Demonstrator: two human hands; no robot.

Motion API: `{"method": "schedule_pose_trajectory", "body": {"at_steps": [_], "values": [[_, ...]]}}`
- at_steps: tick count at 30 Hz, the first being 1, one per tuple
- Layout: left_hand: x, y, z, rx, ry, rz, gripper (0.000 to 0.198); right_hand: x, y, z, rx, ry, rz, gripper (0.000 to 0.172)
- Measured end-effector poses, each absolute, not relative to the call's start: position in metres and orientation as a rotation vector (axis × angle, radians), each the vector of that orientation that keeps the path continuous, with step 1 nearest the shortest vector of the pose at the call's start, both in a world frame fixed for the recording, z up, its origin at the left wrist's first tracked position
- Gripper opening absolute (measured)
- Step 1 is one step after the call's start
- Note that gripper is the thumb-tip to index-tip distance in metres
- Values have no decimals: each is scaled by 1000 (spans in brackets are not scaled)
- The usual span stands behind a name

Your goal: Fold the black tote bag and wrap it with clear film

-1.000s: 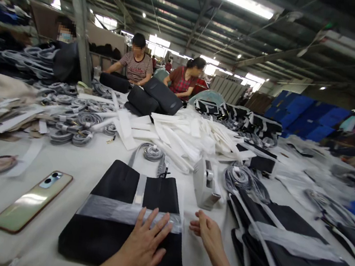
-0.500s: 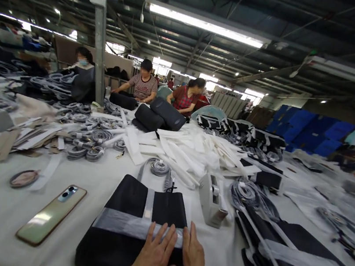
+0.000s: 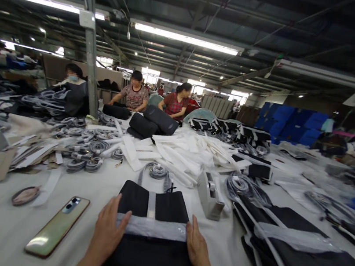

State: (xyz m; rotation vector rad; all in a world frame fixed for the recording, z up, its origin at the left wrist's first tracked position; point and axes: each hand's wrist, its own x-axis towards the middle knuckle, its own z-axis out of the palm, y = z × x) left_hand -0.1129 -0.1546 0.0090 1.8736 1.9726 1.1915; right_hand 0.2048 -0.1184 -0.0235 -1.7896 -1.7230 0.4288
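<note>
A black bag [image 3: 149, 255] lies flat in front of me on the white-covered table, with a translucent wrap band [image 3: 156, 228] across its middle and a pale strip running up from the band. My left hand [image 3: 107, 229] rests on the bag's left edge at the band, thumb spread from the fingers. At the right edge, my right hand [image 3: 197, 245] touches the band's end with its fingers extended. Neither hand is wrapped round anything. A coiled grey strap [image 3: 158, 171] lies just beyond the bag's top.
A phone [image 3: 57, 227] and a round ring-shaped item [image 3: 26, 195] lie left. A tape dispenser [image 3: 210, 196] stands beyond the bag's right corner. More black bags [image 3: 305, 259] lie right. White strips [image 3: 191, 148] are heaped behind; several people work across the table.
My left hand has moved from the middle of the wrap band to the bag's left edge. My right hand stays at the right edge. The camera view has shifted slightly.
</note>
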Motion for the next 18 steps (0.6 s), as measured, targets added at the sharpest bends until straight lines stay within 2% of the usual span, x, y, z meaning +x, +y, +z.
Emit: {"method": "schedule_pose_trajectory", "body": {"at_steps": [3, 6, 12, 16, 18], "values": [[-141, -156, -11, 1546, 1981, 1012, 69, 202, -121, -19, -1799, -1708, 485, 66], [-146, -153, -15, 1502, 1910, 885, 72, 199, -123, -14, -1839, -1712, 568, 68], [-145, -147, 5, 1480, 1826, 873, 72, 208, -111, -5, -1866, -1692, 627, 68], [-141, -163, -3, 1375, 1798, 892, 77, 230, -105, 0, -1904, -1690, 644, 75], [-138, -168, -9, 1307, 1778, 901, 71, 241, -105, -1, -1925, -1714, 647, 76]]}}
